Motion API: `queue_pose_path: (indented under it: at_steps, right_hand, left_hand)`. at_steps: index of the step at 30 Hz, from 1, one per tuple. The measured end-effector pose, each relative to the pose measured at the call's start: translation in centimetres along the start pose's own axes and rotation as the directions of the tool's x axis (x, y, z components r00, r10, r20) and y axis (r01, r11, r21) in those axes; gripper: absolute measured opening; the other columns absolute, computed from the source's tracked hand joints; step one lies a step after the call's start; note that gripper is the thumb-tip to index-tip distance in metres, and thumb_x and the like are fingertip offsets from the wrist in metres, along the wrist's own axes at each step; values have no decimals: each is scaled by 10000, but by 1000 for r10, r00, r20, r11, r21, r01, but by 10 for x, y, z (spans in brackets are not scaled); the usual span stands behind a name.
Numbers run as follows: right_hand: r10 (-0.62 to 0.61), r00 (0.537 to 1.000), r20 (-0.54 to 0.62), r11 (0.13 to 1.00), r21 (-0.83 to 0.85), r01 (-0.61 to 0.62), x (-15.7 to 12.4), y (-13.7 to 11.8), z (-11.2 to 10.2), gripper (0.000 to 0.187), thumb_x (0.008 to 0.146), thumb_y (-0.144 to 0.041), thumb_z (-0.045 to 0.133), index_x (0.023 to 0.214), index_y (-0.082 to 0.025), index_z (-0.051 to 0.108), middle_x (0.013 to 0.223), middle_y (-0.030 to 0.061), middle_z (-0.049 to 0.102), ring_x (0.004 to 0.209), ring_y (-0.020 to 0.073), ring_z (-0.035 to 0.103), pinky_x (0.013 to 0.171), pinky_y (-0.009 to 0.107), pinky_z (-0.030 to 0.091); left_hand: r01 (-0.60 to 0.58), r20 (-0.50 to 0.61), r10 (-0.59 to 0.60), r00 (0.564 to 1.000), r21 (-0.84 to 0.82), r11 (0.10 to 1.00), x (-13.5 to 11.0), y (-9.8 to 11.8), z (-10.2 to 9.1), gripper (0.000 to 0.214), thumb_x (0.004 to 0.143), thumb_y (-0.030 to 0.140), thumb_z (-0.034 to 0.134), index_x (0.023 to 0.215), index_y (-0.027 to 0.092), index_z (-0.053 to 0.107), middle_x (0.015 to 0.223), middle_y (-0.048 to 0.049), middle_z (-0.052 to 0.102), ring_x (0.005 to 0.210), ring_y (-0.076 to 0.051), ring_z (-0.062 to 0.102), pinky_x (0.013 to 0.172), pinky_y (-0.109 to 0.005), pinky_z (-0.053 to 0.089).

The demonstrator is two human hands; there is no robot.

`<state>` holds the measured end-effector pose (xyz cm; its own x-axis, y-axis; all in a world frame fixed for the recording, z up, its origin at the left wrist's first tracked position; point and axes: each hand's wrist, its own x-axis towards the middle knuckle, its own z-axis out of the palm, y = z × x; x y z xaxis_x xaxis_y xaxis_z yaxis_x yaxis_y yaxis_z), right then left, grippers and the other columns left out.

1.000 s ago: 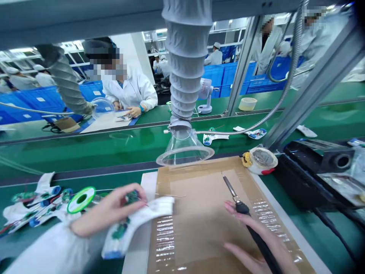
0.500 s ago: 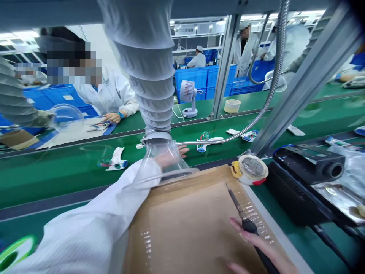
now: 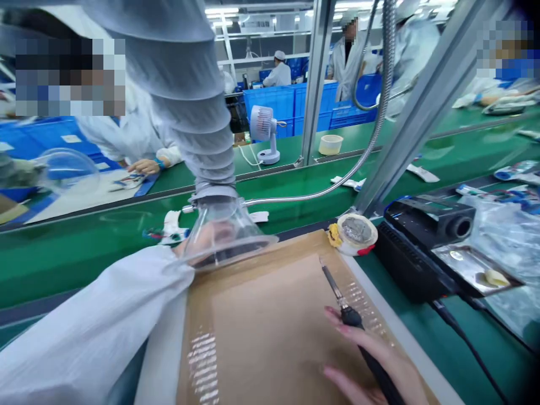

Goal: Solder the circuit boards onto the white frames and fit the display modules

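My left hand (image 3: 213, 236), seen blurred through the clear fume hood (image 3: 253, 243), curls over the green belt. From its fingers a white plastic housing (image 3: 259, 216) sticks out to the right; the hood and hand hide the rest. Just left of that hand, another white housing (image 3: 172, 225) with wires and a small board lies on the belt. My right hand (image 3: 375, 354) holds a soldering iron (image 3: 352, 318) over the brown cardboard (image 3: 261, 320), tip pointing away from me, with some fingers spread.
A round tub (image 3: 356, 233) stands at the cardboard's far right corner. Right of it is a black box-shaped unit (image 3: 409, 264) with a metal tray (image 3: 472, 267). A ribbed duct (image 3: 189, 101) and metal post (image 3: 417, 124) rise ahead. A co-worker's hand (image 3: 145, 166) works across the belt.
My left hand has drawn back leftward from an outstretched reach and its fingers have curled around the housing. The view has shifted rightward. My right hand still holds the soldering iron.
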<state>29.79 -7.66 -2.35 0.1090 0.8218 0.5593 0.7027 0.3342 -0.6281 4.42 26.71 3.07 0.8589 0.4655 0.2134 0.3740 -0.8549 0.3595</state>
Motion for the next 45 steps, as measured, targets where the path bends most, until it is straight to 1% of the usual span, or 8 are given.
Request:
queue_pose_path:
  at_steps: [6,11,16,20,25,29,37,45]
  right_hand:
    - [-100,995,-20,993,-70,98,-10,-4,2,510,950,-268,714,1431,-244,546,1294,63,758,1110,237,768,988,290,633]
    - [-166,985,-45,985,-65,163,-11,-13,5,421,985,-323,684,1371,-203,564,1260,71,772,1125,201,761,1046,239,575]
    - [-153,988,0,986,-67,152,-16,-19,10,499,979,-309,692,1444,-240,525,1361,51,723,1209,215,723,1039,275,592]
    - [-56,995,79,993,-100,64,-24,-19,18,592,969,-401,687,1506,-256,483,1453,69,660,1287,269,678,1060,367,603]
    - [110,962,248,993,-62,-98,-31,-33,32,600,957,-372,667,1517,-292,466,1500,56,623,1361,284,620,1095,404,584]
    - [158,944,290,987,-4,-163,-29,-33,37,536,961,-286,630,1484,-312,513,1406,56,696,1202,267,730,1003,382,637]
    - [181,937,298,983,-44,-175,-12,-6,28,570,952,-364,698,1488,-291,518,1302,81,749,1104,281,773,930,415,664]
    - [156,921,357,987,-90,-132,-1,-15,22,635,928,-311,749,1506,-305,484,1316,74,740,1133,275,761,955,413,647]
  left_hand:
    - [210,-35,-207,978,241,948,-170,91,-69,302,1053,412,509,939,229,720,988,-59,724,910,-230,714,805,-305,572]
    - [252,-183,-214,960,223,942,-246,181,-46,179,1052,232,534,996,232,703,1016,-37,722,917,-172,734,809,-232,583]
    - [213,-45,-214,976,-28,977,-223,214,-11,161,1034,294,625,1159,244,714,1171,-58,745,1050,-176,739,888,-251,626]
    - [402,-187,-372,909,160,902,-171,162,-20,167,1038,226,579,1014,209,743,1125,-67,770,1083,-217,730,993,-368,613]
    - [598,-324,-515,794,258,759,-103,77,-18,331,959,43,518,1259,73,653,1439,-266,580,1364,-370,566,1102,-535,515]
    - [621,-250,-569,783,274,735,-104,66,-11,205,939,61,536,1010,105,723,987,-172,737,975,-317,732,887,-433,600]
    - [384,-271,-387,881,-66,921,-230,195,-5,190,1058,204,504,1076,215,692,955,-39,728,858,-180,708,761,-267,576]
    - [16,-132,-64,989,-334,942,-201,311,66,237,1113,248,446,1109,213,680,854,-2,718,708,-138,646,580,-278,524]
